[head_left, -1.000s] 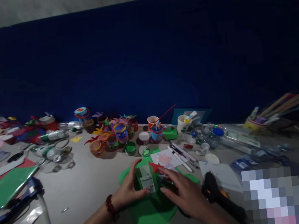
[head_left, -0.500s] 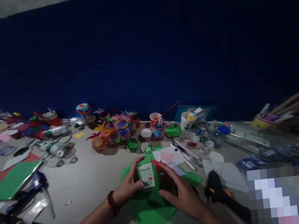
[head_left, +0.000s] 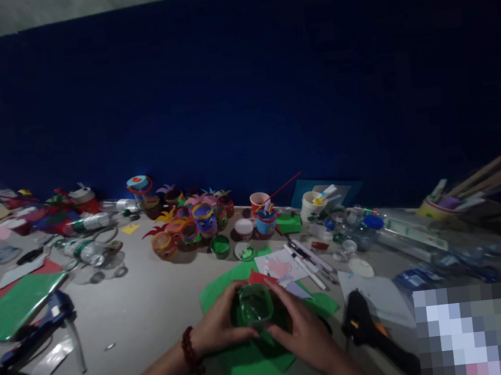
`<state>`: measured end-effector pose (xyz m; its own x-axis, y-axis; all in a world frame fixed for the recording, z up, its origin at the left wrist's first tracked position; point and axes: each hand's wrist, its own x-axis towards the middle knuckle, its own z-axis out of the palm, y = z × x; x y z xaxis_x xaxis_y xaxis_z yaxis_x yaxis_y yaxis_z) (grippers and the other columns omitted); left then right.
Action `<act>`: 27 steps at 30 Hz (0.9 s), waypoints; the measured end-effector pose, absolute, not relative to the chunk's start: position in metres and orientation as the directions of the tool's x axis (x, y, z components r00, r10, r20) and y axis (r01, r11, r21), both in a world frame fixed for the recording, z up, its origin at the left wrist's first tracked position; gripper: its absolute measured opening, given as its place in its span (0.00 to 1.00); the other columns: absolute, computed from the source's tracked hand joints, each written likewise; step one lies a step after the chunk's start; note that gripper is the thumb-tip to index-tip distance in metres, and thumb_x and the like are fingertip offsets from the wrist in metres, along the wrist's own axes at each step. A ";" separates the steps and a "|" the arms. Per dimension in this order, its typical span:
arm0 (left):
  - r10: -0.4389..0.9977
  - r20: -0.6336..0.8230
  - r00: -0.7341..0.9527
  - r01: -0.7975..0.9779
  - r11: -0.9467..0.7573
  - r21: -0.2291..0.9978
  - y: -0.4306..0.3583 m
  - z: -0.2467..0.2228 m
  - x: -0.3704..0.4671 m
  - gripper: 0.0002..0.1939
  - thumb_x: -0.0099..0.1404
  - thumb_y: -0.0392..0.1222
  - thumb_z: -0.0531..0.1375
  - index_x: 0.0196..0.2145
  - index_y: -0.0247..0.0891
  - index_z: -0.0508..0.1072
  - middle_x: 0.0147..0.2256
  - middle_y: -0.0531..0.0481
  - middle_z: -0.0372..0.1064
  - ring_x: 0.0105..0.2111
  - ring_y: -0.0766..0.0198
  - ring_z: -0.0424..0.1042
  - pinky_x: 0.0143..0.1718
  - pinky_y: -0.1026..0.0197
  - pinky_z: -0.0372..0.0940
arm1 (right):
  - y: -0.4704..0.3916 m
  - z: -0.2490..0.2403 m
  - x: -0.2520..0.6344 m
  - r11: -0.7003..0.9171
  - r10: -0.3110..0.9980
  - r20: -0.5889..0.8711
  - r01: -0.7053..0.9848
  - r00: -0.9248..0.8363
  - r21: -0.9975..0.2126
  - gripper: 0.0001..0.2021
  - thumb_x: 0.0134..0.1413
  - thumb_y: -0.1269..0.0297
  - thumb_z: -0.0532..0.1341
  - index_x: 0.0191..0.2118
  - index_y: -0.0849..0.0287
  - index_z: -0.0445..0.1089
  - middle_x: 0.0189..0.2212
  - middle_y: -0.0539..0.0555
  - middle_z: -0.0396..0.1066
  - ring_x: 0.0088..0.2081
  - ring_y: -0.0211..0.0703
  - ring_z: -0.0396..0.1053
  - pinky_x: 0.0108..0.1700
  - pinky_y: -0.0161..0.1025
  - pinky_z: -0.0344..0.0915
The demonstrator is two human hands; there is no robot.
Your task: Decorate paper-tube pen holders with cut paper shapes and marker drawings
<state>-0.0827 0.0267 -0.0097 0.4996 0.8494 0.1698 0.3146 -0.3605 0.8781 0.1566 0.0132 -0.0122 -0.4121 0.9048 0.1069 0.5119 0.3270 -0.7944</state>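
Note:
A small clear plastic container (head_left: 256, 306), squarish with rounded corners, is between my two hands over a green paper sheet (head_left: 251, 363). The green behind shows through it. My left hand (head_left: 222, 324) curls round its left side, the thumb at the near edge. On the other side, my right hand (head_left: 303, 328) grips it, fingers along the far right edge and thumb at the near right corner. Just beyond lie a red paper piece (head_left: 255, 277) and a white sheet (head_left: 301, 264) with a pink paper shape (head_left: 279, 267).
Decorated cups (head_left: 204, 217) and an open green paint pot (head_left: 220, 247) stand at the back. Pens (head_left: 306, 265) lie to the right, near a black glue gun (head_left: 358, 316). A blue glue gun (head_left: 45, 325) and plastic bottles (head_left: 89, 250) are on the left.
The container has turned between my hands: its white printed label faced me before and is now out of sight. My right hand has closed in against it.

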 end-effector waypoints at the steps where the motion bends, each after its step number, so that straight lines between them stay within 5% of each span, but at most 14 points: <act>1: 0.847 0.176 0.502 0.321 -0.371 0.871 0.026 -0.010 -0.082 0.41 0.54 0.59 0.68 0.59 0.41 0.58 0.56 0.37 0.64 0.56 0.44 0.65 0.57 0.46 0.62 | 0.014 -0.011 0.157 0.340 0.902 0.111 0.527 -0.417 -0.779 0.34 0.54 0.63 0.62 0.66 0.55 0.54 0.62 0.61 0.64 0.62 0.55 0.63 0.61 0.54 0.62; 11: 0.855 0.221 0.469 0.518 -0.468 0.715 0.027 -0.023 -0.081 0.36 0.55 0.48 0.68 0.58 0.43 0.61 0.55 0.39 0.67 0.54 0.45 0.66 0.56 0.44 0.61 | 0.018 -0.016 0.156 0.358 0.895 0.050 0.650 -0.442 -0.670 0.31 0.55 0.63 0.60 0.65 0.59 0.58 0.62 0.64 0.64 0.63 0.58 0.60 0.62 0.57 0.59; 18: 0.862 0.216 0.458 0.525 -0.458 0.717 0.028 -0.020 -0.084 0.34 0.55 0.45 0.67 0.58 0.42 0.62 0.55 0.40 0.68 0.53 0.44 0.67 0.55 0.43 0.63 | 0.018 -0.021 0.158 0.390 0.895 0.082 0.679 -0.439 -0.622 0.30 0.53 0.63 0.62 0.63 0.58 0.61 0.60 0.63 0.66 0.61 0.59 0.63 0.61 0.55 0.62; 21: 0.896 0.247 0.368 0.543 -0.423 0.725 0.035 -0.010 -0.101 0.35 0.59 0.43 0.64 0.61 0.43 0.56 0.58 0.38 0.64 0.57 0.46 0.65 0.57 0.44 0.62 | 0.018 -0.016 0.157 0.408 0.903 0.161 0.679 -0.398 -0.610 0.22 0.56 0.59 0.62 0.55 0.58 0.69 0.55 0.64 0.72 0.57 0.60 0.68 0.56 0.54 0.67; 24: 0.923 0.345 0.169 0.646 -0.368 0.669 0.043 0.001 -0.130 0.35 0.63 0.45 0.61 0.63 0.41 0.52 0.61 0.36 0.60 0.60 0.44 0.62 0.59 0.43 0.60 | 0.020 0.002 0.158 0.463 0.878 0.251 0.591 -0.408 -0.660 0.09 0.61 0.59 0.58 0.40 0.54 0.74 0.40 0.57 0.78 0.46 0.51 0.74 0.48 0.46 0.71; 27: 0.933 0.340 0.120 0.711 -0.320 0.626 0.047 0.011 -0.159 0.34 0.63 0.47 0.61 0.62 0.41 0.52 0.59 0.38 0.62 0.57 0.46 0.66 0.56 0.46 0.64 | 0.027 0.020 0.171 0.492 0.871 0.364 0.551 -0.331 -0.674 0.12 0.65 0.60 0.55 0.33 0.53 0.73 0.33 0.54 0.78 0.39 0.47 0.75 0.43 0.43 0.70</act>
